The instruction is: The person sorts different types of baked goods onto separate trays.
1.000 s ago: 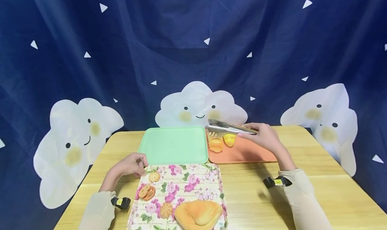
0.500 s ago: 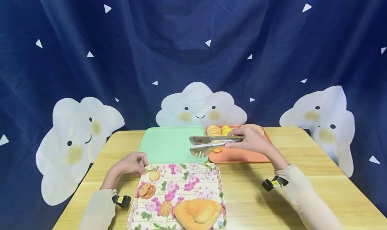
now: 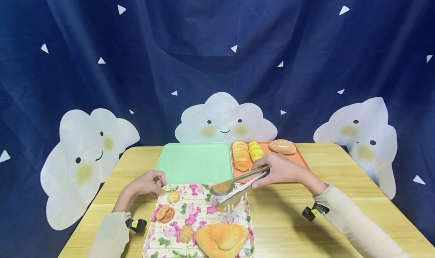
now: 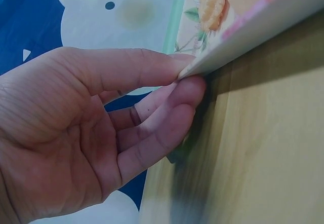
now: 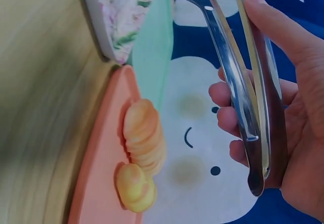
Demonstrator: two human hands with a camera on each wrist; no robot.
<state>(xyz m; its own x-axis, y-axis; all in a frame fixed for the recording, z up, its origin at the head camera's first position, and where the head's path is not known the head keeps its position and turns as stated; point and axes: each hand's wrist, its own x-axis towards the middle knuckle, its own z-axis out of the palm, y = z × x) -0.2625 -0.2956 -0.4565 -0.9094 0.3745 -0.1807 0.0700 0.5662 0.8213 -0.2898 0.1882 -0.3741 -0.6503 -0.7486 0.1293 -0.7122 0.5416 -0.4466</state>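
With curled fingers my right hand (image 3: 276,169) grips metal food tongs (image 3: 242,182); in the right wrist view the tongs (image 5: 243,92) stand partly spread. Their tips hover over the right half of a floral tray (image 3: 217,212), with no food between them. My left hand (image 3: 147,183) pinches the tray's far left corner, thumb on top and fingers beneath, as the left wrist view shows the hand (image 4: 101,112) doing. On that tray lie a round swirl cookie (image 3: 173,197), overlapping pretzel-like cookies (image 3: 165,214), a flower-shaped cookie (image 3: 186,234) and a large folded bread (image 3: 222,239).
Behind the floral tray is a bare green tray (image 3: 195,162). An orange tray (image 3: 299,163) to its right carries a ridged long bread (image 3: 241,156), a yellow bread (image 3: 256,151) and a brown oval loaf (image 3: 282,146). A dark blue cloud-print curtain (image 3: 217,62) hangs behind the wooden table (image 3: 282,212).
My right hand has brought the tongs from above the orange tray leftward and nearer, over the floral tray. The oval loaf has come into view. My left hand stays at the corner.
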